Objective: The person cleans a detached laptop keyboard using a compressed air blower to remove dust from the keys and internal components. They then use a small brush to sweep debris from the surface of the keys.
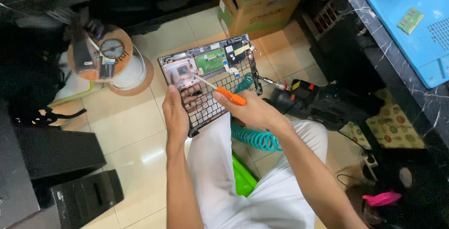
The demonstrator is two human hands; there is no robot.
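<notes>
An opened laptop base (pixel 213 77) rests on my knee, its inside facing up, with a green circuit board (pixel 209 60) and a bare keyboard frame showing. My left hand (pixel 177 112) grips the frame's near left edge. My right hand (pixel 248 109) holds a screwdriver with an orange handle (pixel 230 96). Its metal tip points up and left onto the clear plastic part near the base's top left corner.
A teal coiled hose (pixel 255 138) runs under my right arm toward a black power tool (pixel 318 100) on the tiled floor. A cable spool (pixel 124 67) stands at the left, a cardboard box (pixel 259 9) behind. A blue mat (pixel 416 28) covers the marble counter at right.
</notes>
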